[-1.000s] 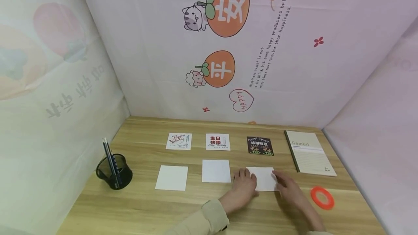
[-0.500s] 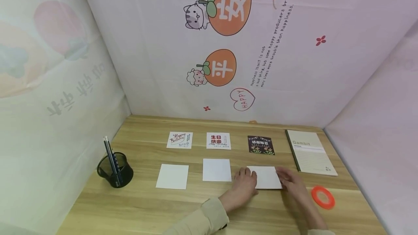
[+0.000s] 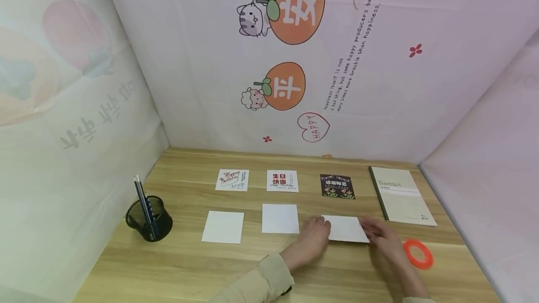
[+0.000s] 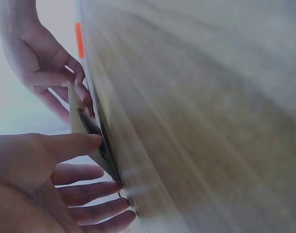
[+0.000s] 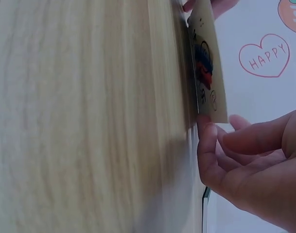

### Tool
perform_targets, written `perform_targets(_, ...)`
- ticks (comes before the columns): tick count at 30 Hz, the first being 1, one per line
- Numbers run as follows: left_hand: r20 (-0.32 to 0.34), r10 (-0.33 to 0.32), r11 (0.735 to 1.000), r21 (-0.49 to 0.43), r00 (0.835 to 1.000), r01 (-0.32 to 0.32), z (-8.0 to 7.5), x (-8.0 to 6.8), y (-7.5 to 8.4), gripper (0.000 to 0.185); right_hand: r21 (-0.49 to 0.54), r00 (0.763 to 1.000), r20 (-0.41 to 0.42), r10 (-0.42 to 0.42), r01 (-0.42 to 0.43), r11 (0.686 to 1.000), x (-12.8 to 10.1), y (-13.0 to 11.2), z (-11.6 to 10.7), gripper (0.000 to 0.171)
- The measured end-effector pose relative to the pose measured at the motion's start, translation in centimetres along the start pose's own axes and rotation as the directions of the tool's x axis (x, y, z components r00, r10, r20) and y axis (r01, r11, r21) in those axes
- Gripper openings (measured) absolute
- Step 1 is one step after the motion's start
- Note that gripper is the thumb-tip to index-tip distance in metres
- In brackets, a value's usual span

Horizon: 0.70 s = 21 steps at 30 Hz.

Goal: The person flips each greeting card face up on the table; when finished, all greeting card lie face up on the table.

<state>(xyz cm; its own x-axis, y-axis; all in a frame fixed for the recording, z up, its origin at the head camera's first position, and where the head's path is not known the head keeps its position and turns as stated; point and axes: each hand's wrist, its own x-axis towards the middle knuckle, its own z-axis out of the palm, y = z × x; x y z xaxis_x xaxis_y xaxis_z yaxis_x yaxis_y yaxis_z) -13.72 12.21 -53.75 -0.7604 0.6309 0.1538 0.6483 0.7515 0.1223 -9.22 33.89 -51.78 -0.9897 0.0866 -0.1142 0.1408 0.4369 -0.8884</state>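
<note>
A square card (image 3: 346, 229), white on top, is tilted with its right edge raised. Its underside (image 5: 203, 63) bears a dark and red printed picture. My right hand (image 3: 382, 241) pinches the card's right edge between thumb and bent fingers. At the left edge, my left hand (image 3: 310, 240) touches the card with fingers extended and the thumb (image 4: 79, 144) in front of the underside in the left wrist view. Left of the hands lie two flat white cards (image 3: 280, 218) (image 3: 222, 227).
Along the back lie two birthday cards (image 3: 232, 180) (image 3: 282, 181) and a dark flowered card (image 3: 338, 187). A notebook (image 3: 404, 196) and an orange tape roll (image 3: 418, 254) lie at right. A black mesh cup (image 3: 162, 221) with pencils (image 3: 145, 204) stands at left. Printed cloth walls surround the table.
The right edge of the card has risen from the table and the card has shifted slightly right. My right hand has moved a little right with it; my left hand stays near the left edge.
</note>
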Motion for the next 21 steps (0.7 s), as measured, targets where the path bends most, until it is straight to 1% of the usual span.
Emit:
perform_targets(2,-0.003,-0.005,1.000,-0.027,1.000,0.005,-0.2,0.2,-0.1,0.009,0.008,1.000,0.005,0.004,-0.004,1.000,-0.1,0.2,-0.1,0.056)
perform_targets(5,-0.014,-0.018,0.998,-0.063,1.000,0.017,-0.3,0.5,-0.3,0.006,0.014,1.000,0.000,0.016,-0.016,1.000,-0.2,0.4,-0.3,0.052)
perform_targets(8,-0.029,-0.034,0.991,-0.131,0.999,0.030,-0.4,0.9,-0.6,0.013,0.051,1.000,-0.009,0.021,-0.020,0.998,-0.2,0.5,-0.4,0.050)
perform_targets(10,-0.042,-0.054,0.981,-0.191,0.998,0.045,-0.5,1.2,-0.7,0.018,0.051,1.000,-0.016,0.025,-0.024,0.998,-0.2,0.6,-0.5,0.049)
perform_targets(14,-0.045,-0.098,0.954,-0.290,0.994,0.081,-0.8,1.5,-0.8,0.021,0.016,0.999,-0.040,0.037,-0.036,0.999,-0.3,0.6,-0.3,0.046)
perform_targets(18,-0.045,-0.120,0.940,-0.326,0.992,0.099,-0.9,1.5,-0.8,0.019,-0.027,0.994,-0.097,0.046,-0.049,0.998,0.0,0.4,0.2,0.039)
perform_targets(21,-0.067,-0.124,0.938,-0.332,0.990,0.095,-0.9,1.6,-0.9,0.018,-0.068,0.989,-0.145,0.028,-0.038,0.997,0.2,0.2,0.7,0.035)
